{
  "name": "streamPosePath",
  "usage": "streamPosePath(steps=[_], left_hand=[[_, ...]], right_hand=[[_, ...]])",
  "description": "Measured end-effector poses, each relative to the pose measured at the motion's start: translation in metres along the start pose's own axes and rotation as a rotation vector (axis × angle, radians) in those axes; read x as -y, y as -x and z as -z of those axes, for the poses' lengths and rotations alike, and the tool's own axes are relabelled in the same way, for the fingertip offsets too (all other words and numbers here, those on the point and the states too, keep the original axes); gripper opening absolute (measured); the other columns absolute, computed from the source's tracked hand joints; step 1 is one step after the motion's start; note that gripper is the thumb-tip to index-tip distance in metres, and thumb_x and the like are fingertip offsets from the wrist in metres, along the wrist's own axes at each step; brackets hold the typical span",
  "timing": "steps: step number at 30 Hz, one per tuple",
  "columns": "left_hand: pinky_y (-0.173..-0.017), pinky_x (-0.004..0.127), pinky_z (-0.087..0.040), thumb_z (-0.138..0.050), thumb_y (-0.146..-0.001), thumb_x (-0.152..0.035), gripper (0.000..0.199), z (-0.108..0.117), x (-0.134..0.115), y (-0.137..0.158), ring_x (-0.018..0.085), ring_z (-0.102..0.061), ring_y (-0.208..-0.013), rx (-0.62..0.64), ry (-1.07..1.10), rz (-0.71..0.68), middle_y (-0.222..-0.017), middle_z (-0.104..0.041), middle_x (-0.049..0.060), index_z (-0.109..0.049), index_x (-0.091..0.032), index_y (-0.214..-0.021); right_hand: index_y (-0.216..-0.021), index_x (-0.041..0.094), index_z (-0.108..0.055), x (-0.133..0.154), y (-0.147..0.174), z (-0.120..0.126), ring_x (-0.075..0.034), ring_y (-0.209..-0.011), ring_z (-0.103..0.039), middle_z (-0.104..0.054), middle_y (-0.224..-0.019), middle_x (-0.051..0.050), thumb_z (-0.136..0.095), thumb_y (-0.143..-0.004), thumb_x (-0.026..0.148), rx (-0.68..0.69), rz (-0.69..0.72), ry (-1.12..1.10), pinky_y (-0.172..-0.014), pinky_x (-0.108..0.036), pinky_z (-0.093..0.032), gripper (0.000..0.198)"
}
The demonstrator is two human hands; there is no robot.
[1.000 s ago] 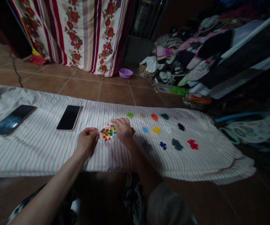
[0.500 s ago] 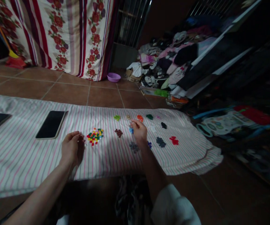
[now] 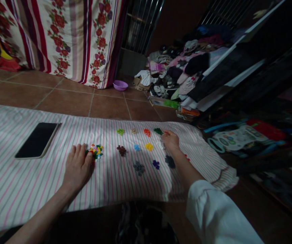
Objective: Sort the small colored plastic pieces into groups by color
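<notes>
My left hand (image 3: pixel 77 166) lies palm down with its fingers stretched out, the fingertips at the left edge of a mixed pile of small coloured pieces (image 3: pixel 98 150). My right hand (image 3: pixel 171 139) is closed in a pinch beside the dark green pieces (image 3: pixel 158 130); whatever sits between its fingertips is too small to make out. Just below that hand are white pieces (image 3: pixel 160 145) and dark grey pieces (image 3: pixel 170 161). Orange pieces (image 3: pixel 147 132), yellow pieces (image 3: pixel 149 146), light blue pieces (image 3: pixel 137 147) and brown pieces (image 3: pixel 121 150) form separate little heaps.
A striped cloth (image 3: pixel 46 183) covers the low table. On its left lies a phone (image 3: pixel 38 140). Lime green pieces (image 3: pixel 120 131), grey pieces (image 3: pixel 139 167) and purple pieces (image 3: pixel 156 164) also sit there. Beyond, a purple basin (image 3: pixel 120 85) stands on the tiled floor.
My right hand has moved right, from above the light blue pieces to beside the dark green ones, uncovering the yellow heap. My left hand has opened and reached the mixed pile. The view has shifted slightly.
</notes>
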State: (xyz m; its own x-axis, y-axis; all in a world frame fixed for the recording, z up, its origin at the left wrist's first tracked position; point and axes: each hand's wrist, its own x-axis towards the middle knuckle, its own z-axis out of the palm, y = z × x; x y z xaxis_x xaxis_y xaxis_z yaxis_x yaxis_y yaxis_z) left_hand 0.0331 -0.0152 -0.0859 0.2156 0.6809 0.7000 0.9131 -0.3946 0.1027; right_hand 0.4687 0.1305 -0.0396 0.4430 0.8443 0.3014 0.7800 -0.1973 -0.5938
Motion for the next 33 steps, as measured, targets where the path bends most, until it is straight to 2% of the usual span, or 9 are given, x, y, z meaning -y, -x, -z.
streamPosePath(steps=[4,10,15,20,24,27,30,33], left_hand=[[-0.105,0.063,-0.041,-0.057,-0.085,-0.014,0.018,0.008,-0.007,-0.003,0.039,-0.036,-0.140,0.018,-0.098,-0.044,-0.140,-0.046,0.024,-0.054,-0.015,-0.103],[-0.103,0.063,-0.043,-0.055,-0.087,-0.014,0.017,0.009,-0.010,0.001,0.041,-0.036,-0.139,0.034,-0.129,-0.040,-0.139,-0.045,0.026,-0.053,-0.014,-0.103],[-0.105,0.063,-0.042,-0.053,-0.088,-0.015,0.017,0.011,-0.010,0.001,0.038,-0.036,-0.140,0.056,-0.100,-0.001,-0.141,-0.046,0.021,-0.052,-0.017,-0.105],[-0.107,0.061,-0.042,-0.051,-0.089,-0.017,0.015,0.010,-0.006,0.002,0.036,-0.038,-0.139,0.041,-0.063,0.008,-0.136,-0.051,0.020,-0.054,-0.016,-0.103],[-0.107,0.061,-0.042,-0.046,-0.090,-0.022,0.019,0.007,-0.004,0.004,0.035,-0.042,-0.136,0.080,-0.005,0.094,-0.133,-0.055,0.019,-0.057,-0.015,-0.104],[-0.108,0.060,-0.041,-0.043,-0.091,-0.028,0.027,0.006,-0.004,0.004,0.035,-0.042,-0.135,0.142,0.051,0.211,-0.131,-0.058,0.018,-0.058,-0.015,-0.110],[-0.109,0.058,-0.041,-0.039,-0.092,-0.032,0.040,0.006,-0.005,0.001,0.035,-0.043,-0.135,0.176,0.090,0.337,-0.132,-0.058,0.019,-0.054,-0.011,-0.122],[-0.109,0.057,-0.041,-0.036,-0.092,-0.033,0.046,0.009,-0.007,-0.002,0.034,-0.042,-0.136,0.200,0.113,0.404,-0.134,-0.057,0.019,-0.051,-0.010,-0.129]], right_hand=[[-0.091,0.021,-0.070,0.003,-0.011,-0.001,-0.023,-0.085,-0.066,-0.072,-0.087,-0.007,-0.051,-0.069,0.020,-0.027,-0.049,0.114,-0.079,-0.032,-0.049,0.029],[-0.082,0.020,-0.066,0.003,-0.023,-0.009,-0.020,-0.083,-0.065,-0.071,-0.082,-0.005,-0.052,-0.067,0.017,-0.017,0.010,0.061,-0.081,-0.030,-0.048,0.021],[-0.079,0.020,-0.065,0.001,-0.027,-0.013,-0.019,-0.083,-0.065,-0.069,-0.079,-0.004,-0.051,-0.067,0.018,0.050,-0.001,0.040,-0.082,-0.030,-0.048,0.018],[-0.078,0.021,-0.065,-0.001,-0.024,-0.011,-0.019,-0.080,-0.064,-0.069,-0.076,-0.003,-0.051,-0.065,0.021,0.042,0.004,-0.021,-0.080,-0.030,-0.049,0.019],[-0.077,0.021,-0.065,0.001,-0.020,-0.003,-0.021,-0.080,-0.065,-0.069,-0.075,-0.003,-0.054,-0.065,0.024,0.043,-0.004,-0.047,-0.078,-0.031,-0.049,0.016],[-0.078,0.020,-0.066,0.008,-0.016,0.002,-0.022,-0.082,-0.065,-0.070,-0.078,-0.005,-0.054,-0.068,0.026,0.040,0.012,-0.079,-0.080,-0.033,-0.050,0.017],[-0.081,0.019,-0.068,0.022,-0.008,0.003,-0.021,-0.082,-0.065,-0.071,-0.080,-0.005,-0.053,-0.069,0.025,0.059,0.023,-0.127,-0.081,-0.033,-0.051,0.020],[-0.085,0.018,-0.069,0.044,0.007,0.001,-0.021,-0.083,-0.065,-0.072,-0.083,-0.005,-0.054,-0.070,0.025,0.099,0.054,-0.184,-0.084,-0.034,-0.051,0.022]])
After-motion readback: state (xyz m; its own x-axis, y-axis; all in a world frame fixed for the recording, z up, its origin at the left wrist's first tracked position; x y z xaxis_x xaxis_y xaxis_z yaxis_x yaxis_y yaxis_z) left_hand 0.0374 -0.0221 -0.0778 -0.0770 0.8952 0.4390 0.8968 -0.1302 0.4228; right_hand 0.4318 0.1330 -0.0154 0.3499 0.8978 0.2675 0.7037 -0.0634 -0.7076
